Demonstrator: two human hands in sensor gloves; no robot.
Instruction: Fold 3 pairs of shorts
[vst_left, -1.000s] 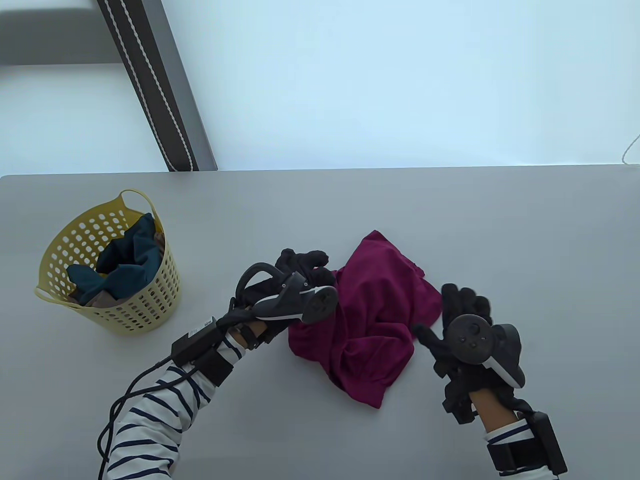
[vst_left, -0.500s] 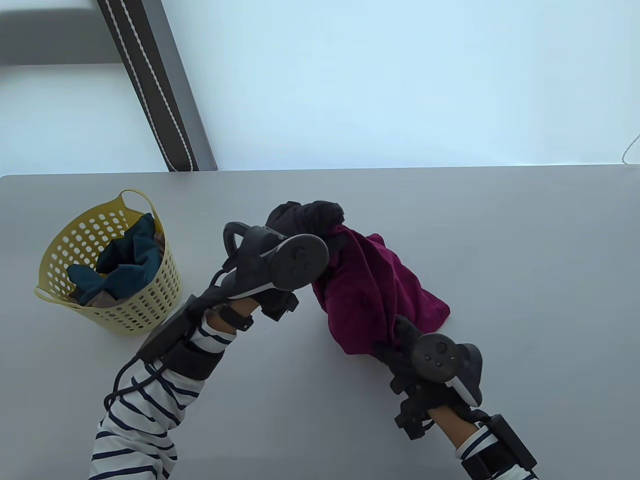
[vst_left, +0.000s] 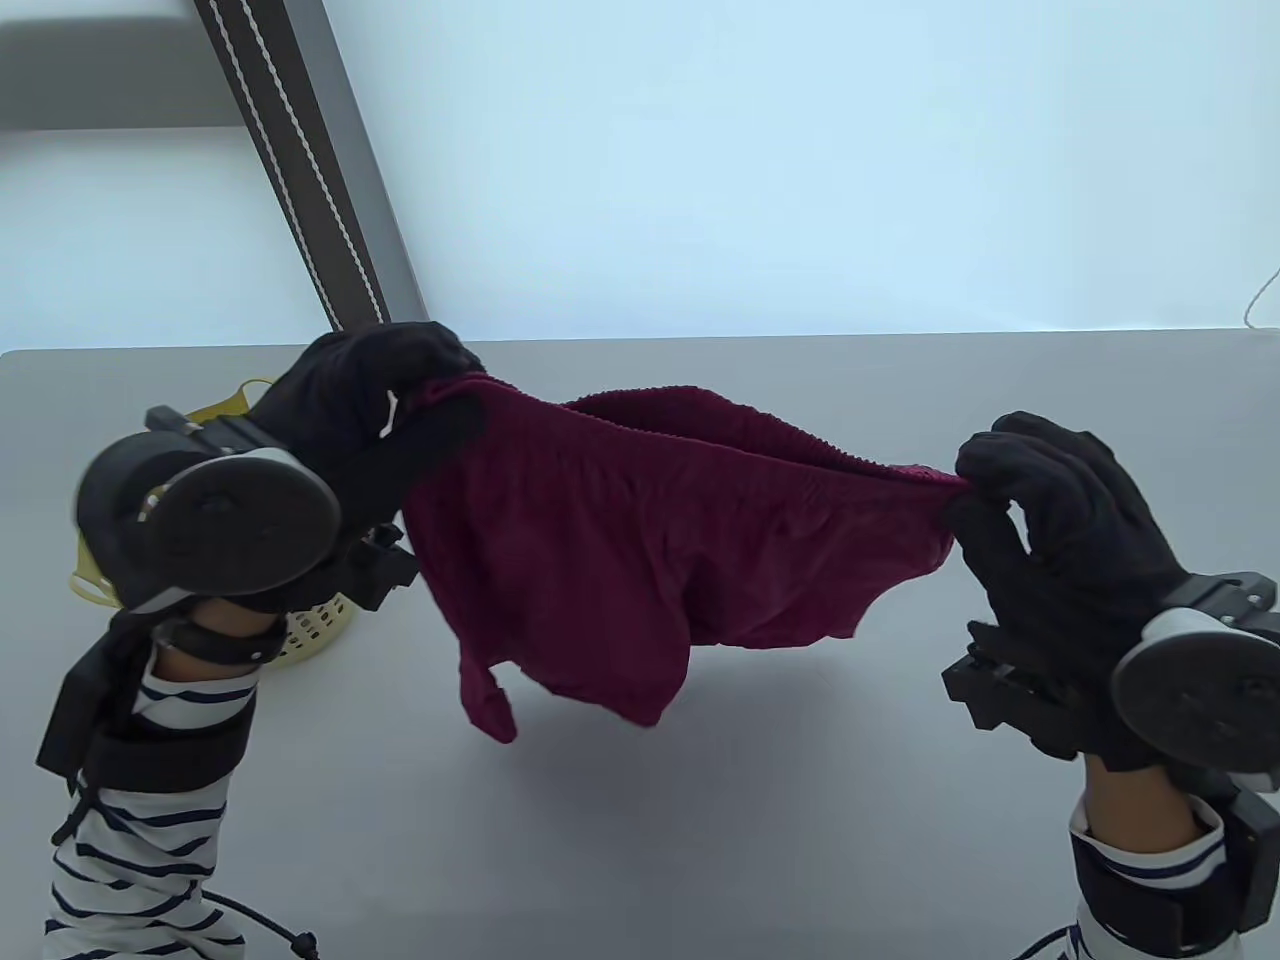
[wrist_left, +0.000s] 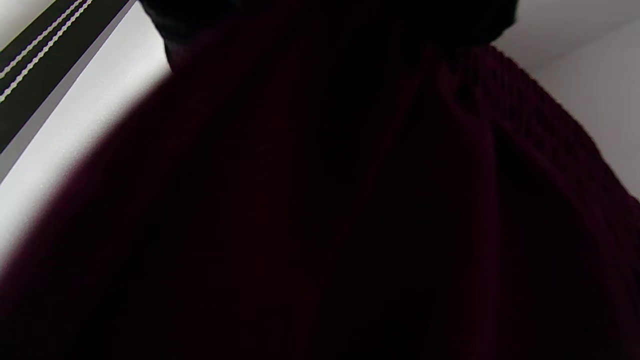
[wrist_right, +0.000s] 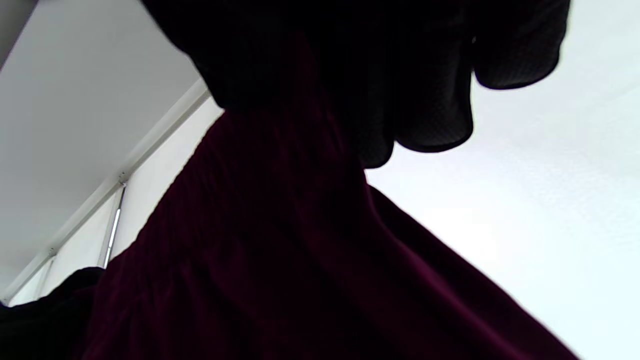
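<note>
Maroon shorts (vst_left: 640, 540) now lifted off the table (vst_left: 800, 800), waistband stretched between both pinching hands, left hand (vst_left: 370, 410) and right hand (vst_left: 1060, 520); no legible writing.

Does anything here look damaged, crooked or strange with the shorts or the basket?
Nothing stands out. The maroon shorts hang stretched by the waistband between the left hand and the right hand, above the table. No tear shows. The yellow basket is mostly hidden behind the left hand.
</note>
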